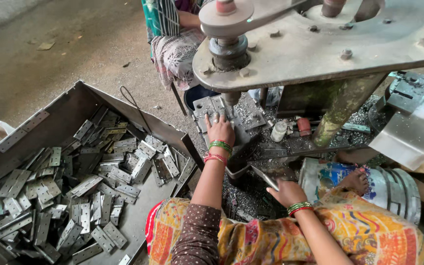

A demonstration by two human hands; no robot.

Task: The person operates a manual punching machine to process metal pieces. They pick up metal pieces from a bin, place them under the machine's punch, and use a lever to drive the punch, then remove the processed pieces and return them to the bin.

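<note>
My left hand (220,130) lies flat, fingers spread apart, on the grey steel die block (222,110) under the round ram of the heavy rusty-grey metal press (320,54); whether a piece sits beneath my fingers I cannot tell. My right hand (286,192) is closed around a thin flat grey metal strip (265,177), which points up and to the left, near the base of the die block. Green and red bangles (219,149) circle my left wrist. To my left, on the floor, stands a big open dark sheet-metal tray (65,113), heaped with flat silver-grey punched hinge leaves (84,186), well apart from both hands. Metal chips and scraps (244,196) cover the ground around the press base. A small white plastic bottle (278,131) stands just right of the die block. Beyond the press another person in patterned cloth (172,49) sits.
</note>
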